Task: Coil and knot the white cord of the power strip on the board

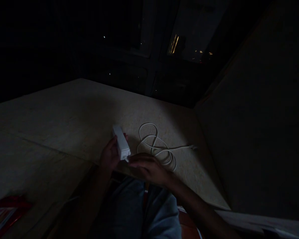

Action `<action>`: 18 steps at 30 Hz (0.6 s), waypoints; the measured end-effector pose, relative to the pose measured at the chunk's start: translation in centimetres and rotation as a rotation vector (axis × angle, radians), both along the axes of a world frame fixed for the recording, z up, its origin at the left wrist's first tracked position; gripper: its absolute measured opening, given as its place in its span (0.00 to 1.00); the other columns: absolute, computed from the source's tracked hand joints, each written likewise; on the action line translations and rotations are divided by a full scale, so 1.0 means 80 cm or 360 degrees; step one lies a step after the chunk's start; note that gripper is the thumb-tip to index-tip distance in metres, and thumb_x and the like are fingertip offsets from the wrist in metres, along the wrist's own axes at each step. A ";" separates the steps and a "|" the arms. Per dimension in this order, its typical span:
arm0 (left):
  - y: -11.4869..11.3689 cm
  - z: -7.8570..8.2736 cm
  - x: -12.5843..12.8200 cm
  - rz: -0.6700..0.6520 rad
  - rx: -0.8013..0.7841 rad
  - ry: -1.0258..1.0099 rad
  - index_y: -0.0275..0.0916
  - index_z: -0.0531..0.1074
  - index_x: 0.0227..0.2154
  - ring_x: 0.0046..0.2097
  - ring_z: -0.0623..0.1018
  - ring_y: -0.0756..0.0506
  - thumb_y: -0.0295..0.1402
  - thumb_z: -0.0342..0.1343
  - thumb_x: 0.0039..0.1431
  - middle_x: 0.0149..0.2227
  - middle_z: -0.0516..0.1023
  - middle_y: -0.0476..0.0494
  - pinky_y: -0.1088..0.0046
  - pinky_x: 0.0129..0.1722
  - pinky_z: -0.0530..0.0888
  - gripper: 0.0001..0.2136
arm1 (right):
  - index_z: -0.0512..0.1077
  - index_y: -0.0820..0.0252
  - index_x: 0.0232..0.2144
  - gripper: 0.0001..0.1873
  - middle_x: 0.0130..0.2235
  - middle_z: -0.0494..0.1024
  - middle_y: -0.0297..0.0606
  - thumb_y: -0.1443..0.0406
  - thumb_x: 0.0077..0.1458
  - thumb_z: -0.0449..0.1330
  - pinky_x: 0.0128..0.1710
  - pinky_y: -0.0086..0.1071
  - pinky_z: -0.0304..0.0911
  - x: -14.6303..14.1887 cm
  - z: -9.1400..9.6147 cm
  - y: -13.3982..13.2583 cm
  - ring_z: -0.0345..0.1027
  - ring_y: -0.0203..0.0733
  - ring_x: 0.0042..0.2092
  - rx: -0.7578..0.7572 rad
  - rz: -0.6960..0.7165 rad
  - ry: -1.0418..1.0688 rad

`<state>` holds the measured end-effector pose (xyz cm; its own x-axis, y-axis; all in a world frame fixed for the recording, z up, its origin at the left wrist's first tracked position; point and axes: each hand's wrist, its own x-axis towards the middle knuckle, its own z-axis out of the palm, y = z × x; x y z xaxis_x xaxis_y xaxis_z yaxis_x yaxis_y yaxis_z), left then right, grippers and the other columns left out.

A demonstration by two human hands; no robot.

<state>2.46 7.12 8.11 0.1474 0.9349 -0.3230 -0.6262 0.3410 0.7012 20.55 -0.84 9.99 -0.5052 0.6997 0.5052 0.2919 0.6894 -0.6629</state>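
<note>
Grips a white power adapter (121, 145) in the left hand (110, 155), fingers closed around the block from its left side, one fingertip showing past its right edge. Holds the block just above the near edge of the pale table (64, 109), long side running away from the body. Keeps the right hand (147, 168) palm down at the adapter's lower end, fingers loosely bent, fingertips just beside the spot where the white cable (154, 146) leaves the block; too dark to tell whether pinching the cable or only touching it. Lying on the table just beyond the right hand, the cable in loose overlapping loops, its far end with a small plug (193, 147) stretched out to the right, apart from the loops. Below the hands, a lap in blue jeans (139, 212). At the lower left edge, something red and flat (7, 209), well apart from both hands. Beyond the table, a dark window (184, 43) with a few small lights
</note>
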 end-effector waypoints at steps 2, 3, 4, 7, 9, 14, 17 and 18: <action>0.007 0.006 -0.002 0.0123 0.0069 0.0127 0.39 0.73 0.36 0.34 0.80 0.45 0.32 0.63 0.48 0.31 0.79 0.47 0.73 0.31 0.76 0.11 | 0.74 0.54 0.47 0.13 0.49 0.80 0.41 0.66 0.65 0.51 0.53 0.37 0.67 0.010 -0.003 -0.005 0.72 0.40 0.52 -0.0042 -0.0006 -0.0121; 0.011 0.009 -0.004 0.0190 0.0122 0.0187 0.40 0.72 0.36 0.32 0.79 0.47 0.30 0.65 0.45 0.31 0.78 0.49 0.74 0.30 0.76 0.13 | 0.74 0.54 0.46 0.12 0.49 0.80 0.41 0.66 0.65 0.52 0.53 0.36 0.67 0.019 -0.004 -0.006 0.73 0.40 0.52 -0.0077 -0.0048 -0.0143; 0.016 0.011 -0.006 0.0256 0.0166 0.0241 0.40 0.72 0.36 0.31 0.78 0.48 0.29 0.66 0.42 0.30 0.77 0.51 0.76 0.29 0.75 0.15 | 0.73 0.54 0.45 0.11 0.49 0.80 0.41 0.65 0.65 0.52 0.52 0.36 0.67 0.030 -0.006 -0.007 0.73 0.40 0.52 -0.0111 -0.0113 -0.0138; 0.032 0.016 -0.016 0.0424 0.0174 0.0368 0.40 0.72 0.35 0.29 0.75 0.50 0.28 0.67 0.41 0.29 0.76 0.53 0.77 0.28 0.75 0.16 | 0.72 0.54 0.45 0.11 0.49 0.79 0.41 0.67 0.64 0.52 0.51 0.38 0.68 0.079 -0.019 -0.003 0.73 0.42 0.51 -0.0155 -0.0444 -0.0049; 0.047 0.020 -0.025 0.0526 0.0122 0.0448 0.39 0.72 0.35 0.29 0.75 0.51 0.26 0.65 0.43 0.30 0.76 0.52 0.77 0.28 0.74 0.14 | 0.71 0.54 0.49 0.15 0.51 0.77 0.42 0.68 0.61 0.53 0.53 0.43 0.66 0.123 -0.037 0.003 0.71 0.45 0.53 -0.0123 -0.0704 -0.0069; 0.089 0.022 -0.055 0.0789 -0.0142 0.0939 0.33 0.71 0.27 0.25 0.72 0.51 0.23 0.65 0.45 0.24 0.73 0.52 0.75 0.25 0.72 0.08 | 0.70 0.59 0.55 0.26 0.57 0.72 0.51 0.66 0.52 0.58 0.59 0.54 0.60 0.231 -0.087 0.013 0.66 0.55 0.58 -0.0091 -0.1042 -0.0481; 0.114 0.012 -0.074 0.0733 -0.0224 0.1285 0.31 0.70 0.24 0.23 0.69 0.51 0.21 0.66 0.43 0.19 0.69 0.54 0.75 0.23 0.69 0.09 | 0.72 0.57 0.54 0.24 0.57 0.73 0.49 0.67 0.55 0.54 0.59 0.53 0.60 0.264 -0.106 0.005 0.66 0.53 0.59 -0.0148 -0.1084 -0.0607; 0.123 0.007 -0.080 0.0704 -0.0167 0.1362 0.31 0.70 0.24 0.23 0.69 0.51 0.20 0.67 0.42 0.18 0.68 0.55 0.76 0.22 0.67 0.09 | 0.73 0.56 0.53 0.23 0.57 0.73 0.48 0.67 0.56 0.53 0.59 0.53 0.60 0.270 -0.109 0.002 0.66 0.52 0.59 -0.0154 -0.1104 -0.0610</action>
<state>-3.92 16.93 8.66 -0.5348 0.8095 -0.2422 -0.0045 0.2839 0.9588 42.19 -0.67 1.24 -0.0650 0.9500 0.3055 0.8529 0.2118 -0.4772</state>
